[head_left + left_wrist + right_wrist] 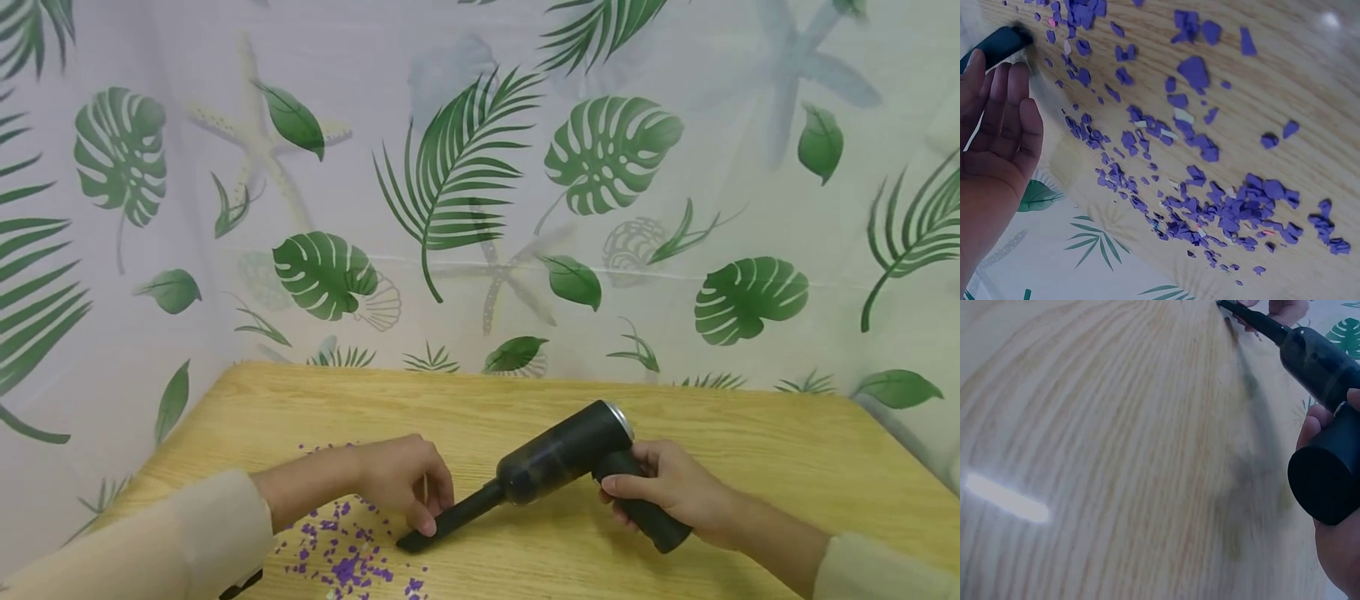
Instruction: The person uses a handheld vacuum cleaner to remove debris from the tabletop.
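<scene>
A sleeve (172, 542) and scraps (345, 571) are seen lower left; lower centre, a vacuum (558, 454) is pinched by fingers of the left hand (397, 477), clamped in the right hand's (675, 493).

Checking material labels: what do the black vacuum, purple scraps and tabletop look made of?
Black vacuum: probably smooth plastic, low sheen; silvery rim looks metallic, maybe just coated.
Purple scraps: matte, flat, irregular; paper or thin foam, can't tell.
Tabletop: wood or laminate; grain lines, glossy glare.

Your left sleeve (142, 546) was plain cream with a wide cuff (228, 521), and your right sleeve (873, 568) matched its colour. Your left hand (405, 479) and right hand (671, 492) were bare. A small black strip (242, 585) showed below the cuff.
</scene>
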`<state>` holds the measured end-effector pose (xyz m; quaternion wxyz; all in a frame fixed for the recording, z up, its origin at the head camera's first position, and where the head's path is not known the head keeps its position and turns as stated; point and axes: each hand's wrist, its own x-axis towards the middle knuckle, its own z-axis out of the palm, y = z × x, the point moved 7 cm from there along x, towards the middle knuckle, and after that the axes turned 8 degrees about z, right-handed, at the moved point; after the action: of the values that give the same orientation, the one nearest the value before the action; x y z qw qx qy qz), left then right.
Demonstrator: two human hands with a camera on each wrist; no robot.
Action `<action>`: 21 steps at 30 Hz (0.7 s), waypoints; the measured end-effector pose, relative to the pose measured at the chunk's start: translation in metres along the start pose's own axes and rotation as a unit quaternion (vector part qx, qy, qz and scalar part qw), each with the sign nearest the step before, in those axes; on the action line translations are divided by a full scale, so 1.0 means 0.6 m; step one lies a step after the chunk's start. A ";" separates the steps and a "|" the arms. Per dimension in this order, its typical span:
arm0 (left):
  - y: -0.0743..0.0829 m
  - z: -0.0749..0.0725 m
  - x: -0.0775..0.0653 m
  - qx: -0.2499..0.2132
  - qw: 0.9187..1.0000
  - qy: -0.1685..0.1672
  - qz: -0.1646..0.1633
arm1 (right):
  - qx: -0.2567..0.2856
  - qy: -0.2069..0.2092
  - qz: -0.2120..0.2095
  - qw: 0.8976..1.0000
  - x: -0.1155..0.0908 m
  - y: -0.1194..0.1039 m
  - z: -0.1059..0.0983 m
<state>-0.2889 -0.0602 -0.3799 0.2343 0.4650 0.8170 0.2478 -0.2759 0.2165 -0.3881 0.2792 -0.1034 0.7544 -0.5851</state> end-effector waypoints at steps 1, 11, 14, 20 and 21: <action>0.001 0.002 0.001 -0.005 1.000 -0.002 0.000 | -0.003 0.002 0.001 1.000 -0.001 -0.001 -0.002; 0.010 0.015 -0.004 -0.044 0.999 -0.022 0.007 | -0.018 -0.031 0.019 0.999 -0.008 0.004 0.000; 0.013 0.019 -0.006 -0.060 0.998 -0.034 0.015 | -0.021 -0.028 0.019 0.999 -0.014 0.006 -0.002; 0.021 0.029 -0.010 -0.075 0.995 -0.055 0.022 | -0.011 -0.049 0.013 0.999 -0.019 0.011 0.008; 0.022 0.030 -0.010 -0.079 0.995 -0.059 0.024 | -0.010 -0.053 0.011 0.998 -0.020 0.011 0.011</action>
<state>-0.2662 -0.0563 -0.3845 0.3117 0.4780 0.7687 0.2890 -0.2615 0.2191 -0.3919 0.3248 -0.1285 0.7451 -0.5682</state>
